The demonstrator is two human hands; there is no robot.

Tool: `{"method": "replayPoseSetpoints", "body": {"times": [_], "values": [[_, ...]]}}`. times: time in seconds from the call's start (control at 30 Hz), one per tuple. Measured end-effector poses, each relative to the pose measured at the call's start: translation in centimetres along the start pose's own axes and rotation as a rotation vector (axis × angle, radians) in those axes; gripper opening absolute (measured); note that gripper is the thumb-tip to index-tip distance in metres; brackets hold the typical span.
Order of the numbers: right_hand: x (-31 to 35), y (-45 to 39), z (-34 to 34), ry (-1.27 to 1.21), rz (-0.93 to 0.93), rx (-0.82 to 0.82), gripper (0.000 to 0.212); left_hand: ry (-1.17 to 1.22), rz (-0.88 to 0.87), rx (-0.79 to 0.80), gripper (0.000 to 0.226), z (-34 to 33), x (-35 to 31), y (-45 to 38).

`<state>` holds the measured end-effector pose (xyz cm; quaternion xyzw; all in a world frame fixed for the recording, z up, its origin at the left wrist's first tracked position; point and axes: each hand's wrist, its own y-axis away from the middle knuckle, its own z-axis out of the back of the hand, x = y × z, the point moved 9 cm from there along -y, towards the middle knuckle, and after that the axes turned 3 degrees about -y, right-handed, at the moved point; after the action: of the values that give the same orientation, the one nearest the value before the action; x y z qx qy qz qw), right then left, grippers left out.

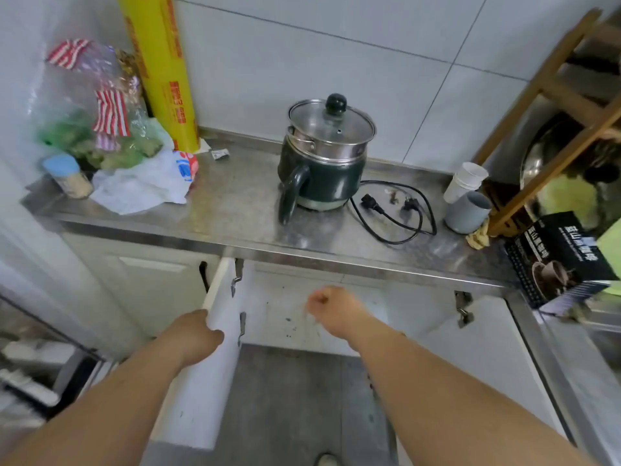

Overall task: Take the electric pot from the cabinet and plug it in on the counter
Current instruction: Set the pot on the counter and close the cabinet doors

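My left hand [198, 334] holds the edge of the open cabinet door [205, 371], fingers wrapped around it. My right hand [331, 307] is curled in a loose fist with nothing in it, in front of the open cabinet [302, 317]. The electric pot [322, 156] sits on the counter [235, 210] at 12 o'clock from my hands. Its black cord [396, 213] lies loose at 3 o'clock of the pot.

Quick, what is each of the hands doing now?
Left hand: closed on the cabinet door edge.
Right hand: loosely curled, holding nothing.
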<state>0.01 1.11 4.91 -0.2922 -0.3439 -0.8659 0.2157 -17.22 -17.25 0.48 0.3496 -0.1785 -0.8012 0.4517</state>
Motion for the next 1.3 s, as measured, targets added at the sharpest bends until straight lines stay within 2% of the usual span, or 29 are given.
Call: {"method": "replayPoseSetpoints", "body": {"times": [0.1,0.17,0.3,0.4,0.47,0.6,0.7,0.8,0.9,0.97,1.03,1.13,1.2,1.3], "values": [[-1.0,1.1,-4.2,0.149,-0.009,0.138,0.027,0.071,-0.025,0.014,0.051,0.1,-0.1,-0.4],[-1.6,1.9,-6.3,0.129,-0.038,0.213,0.024,0.17,-0.018,0.017,0.058,-0.2,0.1,-0.6],[-2.5,2.9,-10.4,0.235,-0.032,0.376,0.041,0.405,-0.019,0.047,0.054,-2.2,-0.9,-0.4],[-4.4,3.3,-12.0,0.266,-0.054,0.406,0.049,0.545,-0.04,0.111,0.054,-4.4,-3.6,0.4],[-6.1,3.0,-10.8,0.185,-0.121,0.298,0.051,0.604,-0.06,0.164,0.061,-5.8,-5.8,0.8],[-8.9,0.6,-3.7,0.267,-0.099,-0.059,0.052,0.722,-0.073,0.269,0.064,-8.3,-10.4,0.4],[-10.4,-1.5,0.8,0.188,-0.115,-0.169,0.052,0.702,-0.123,0.307,0.06,-9.6,-13.6,-0.2],[-10.8,-3.6,2.1,0.144,-0.091,-0.115,0.045,0.682,-0.136,0.224,0.054,-9.4,-15.4,-1.7],[-12.1,-3.7,2.9,0.079,-0.086,-0.083,0.052,0.653,-0.142,0.17,0.05,-8.7,-15.8,-2.8],[-14.8,-2.6,5.1,0.008,-0.154,-0.153,0.054,0.643,-0.153,0.175,0.043,-8.9,-16.3,-3.1],[-17.8,-0.5,8.5,0.046,-0.24,-0.265,0.054,0.603,-0.173,0.197,0.042,-9.6,-17.3,-3.3],[-22.6,3.6,13.3,0.06,-0.404,-0.442,0.053,0.418,-0.207,0.172,0.046,-10.7,-18.9,-3.7],[-25.4,6.6,15.5,0.073,-0.517,-0.514,0.056,0.226,-0.222,0.038,0.046,-10.6,-20.1,-3.5],[-28.5,10.2,17.4,0.156,-0.666,-0.559,0.058,0.152,-0.257,-0.105,0.039,-10.9,-22.9,-1.7]]}}
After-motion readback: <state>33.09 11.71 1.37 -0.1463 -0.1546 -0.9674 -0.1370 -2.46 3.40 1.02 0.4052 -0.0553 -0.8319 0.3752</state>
